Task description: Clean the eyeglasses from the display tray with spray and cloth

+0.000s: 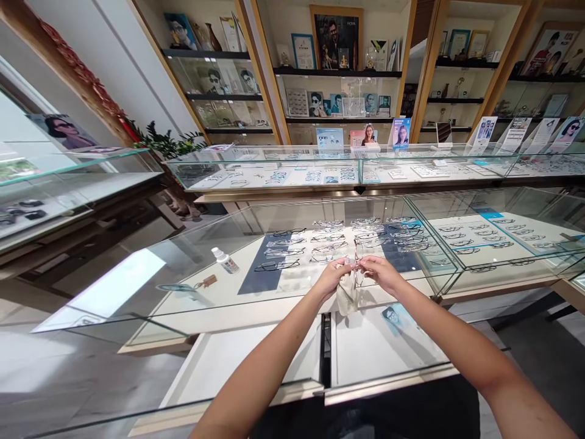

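Observation:
Above the glass display case (214, 305), both hands meet around a thin-framed pair of eyeglasses (359, 247). My left hand (336, 275) is closed on a pale cleaning cloth (347, 296), which hangs below the fingers and is pressed against the glasses. My right hand (379, 271) pinches the frame from the other side. Fingers and cloth hide part of the glasses. Rows of eyeglasses (329, 247) lie just beyond the hands on white and dark blue panels. To the left stands a white spray bottle (225, 261).
A handheld mirror (178, 288) and a small brown tag (209, 280) are on the left of the case. Pulled-out white drawers (256, 360) are beneath my arms. A second glass counter (274, 160) and display shelves (338, 72) stand behind.

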The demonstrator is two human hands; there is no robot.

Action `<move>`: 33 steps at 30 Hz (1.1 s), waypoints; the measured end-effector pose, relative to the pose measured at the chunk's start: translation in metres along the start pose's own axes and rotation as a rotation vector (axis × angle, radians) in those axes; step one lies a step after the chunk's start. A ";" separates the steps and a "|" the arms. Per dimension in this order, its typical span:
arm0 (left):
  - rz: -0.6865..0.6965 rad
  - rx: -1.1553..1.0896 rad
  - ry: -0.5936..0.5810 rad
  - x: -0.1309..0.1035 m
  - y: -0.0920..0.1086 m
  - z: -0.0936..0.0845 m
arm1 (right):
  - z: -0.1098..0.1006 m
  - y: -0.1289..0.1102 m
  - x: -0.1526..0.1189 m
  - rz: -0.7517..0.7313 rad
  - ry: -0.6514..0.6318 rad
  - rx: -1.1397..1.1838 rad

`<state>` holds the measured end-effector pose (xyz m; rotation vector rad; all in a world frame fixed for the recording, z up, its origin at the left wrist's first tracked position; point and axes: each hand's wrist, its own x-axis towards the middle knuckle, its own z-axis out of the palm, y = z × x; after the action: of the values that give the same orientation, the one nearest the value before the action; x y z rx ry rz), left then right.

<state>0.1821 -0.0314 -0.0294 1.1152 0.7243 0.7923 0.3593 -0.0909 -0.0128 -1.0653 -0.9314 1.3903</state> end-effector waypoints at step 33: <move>0.938 0.988 0.571 -0.029 0.045 -0.008 | -0.020 -0.048 -0.012 0.115 -0.197 0.378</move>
<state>0.1519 -0.0414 0.0149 2.2373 1.1288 1.6735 0.3926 -0.0996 0.0279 -0.7138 -0.7149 1.7097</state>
